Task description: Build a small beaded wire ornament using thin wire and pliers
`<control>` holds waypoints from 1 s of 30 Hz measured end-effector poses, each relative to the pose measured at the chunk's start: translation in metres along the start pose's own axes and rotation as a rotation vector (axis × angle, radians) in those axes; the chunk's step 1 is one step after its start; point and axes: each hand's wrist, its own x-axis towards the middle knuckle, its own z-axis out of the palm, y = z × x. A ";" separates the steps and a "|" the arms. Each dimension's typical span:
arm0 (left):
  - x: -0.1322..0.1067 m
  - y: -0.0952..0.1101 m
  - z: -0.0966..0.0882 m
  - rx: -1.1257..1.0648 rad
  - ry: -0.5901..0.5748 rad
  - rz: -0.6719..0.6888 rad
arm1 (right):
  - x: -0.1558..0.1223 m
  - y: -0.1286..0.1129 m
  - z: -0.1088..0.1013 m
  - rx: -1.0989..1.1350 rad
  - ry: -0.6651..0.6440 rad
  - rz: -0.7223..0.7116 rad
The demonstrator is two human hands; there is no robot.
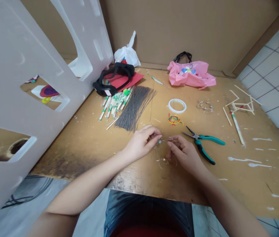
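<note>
Near the front of the wooden table, my left hand (146, 141) is closed in a pinch on a thin wire strand with small beads. My right hand (182, 152) is also closed, its thumb and fingers pinching the same looped beaded wire (164, 160). The wire's loops hang below and between my hands, with a bluish bead by my left fingertips and a yellowish one lower down. Exactly where the strand passes between my fingers is too fine to see. Just right of my right hand lie teal-handled pliers (201, 138) with their jaws apart.
Behind my left hand lie grey wires (135, 107) and wrapped chopsticks (114, 103). A tape roll (177, 106), coloured loops (174, 119), another beaded wire ring (205, 106), a stick frame (241, 107) and a pink bag (191, 75) are farther back. A white plastic panel (55, 82) stands left.
</note>
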 end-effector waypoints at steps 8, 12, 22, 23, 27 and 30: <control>0.001 -0.002 0.002 -0.229 -0.009 -0.131 | 0.000 0.005 0.001 0.032 0.016 0.016; 0.001 -0.001 0.001 -0.256 -0.011 -0.156 | 0.001 0.003 0.000 0.038 0.019 0.011; 0.007 -0.004 -0.004 -0.598 -0.279 -0.442 | -0.002 0.002 0.001 0.064 -0.021 -0.027; 0.007 -0.005 -0.005 -0.613 -0.295 -0.457 | -0.002 0.002 0.001 0.065 -0.020 -0.030; 0.008 -0.007 -0.006 -0.665 -0.278 -0.503 | -0.001 0.002 0.001 0.071 -0.018 -0.033; 0.007 -0.008 -0.003 -0.698 -0.267 -0.516 | 0.000 0.002 0.000 0.074 -0.039 -0.031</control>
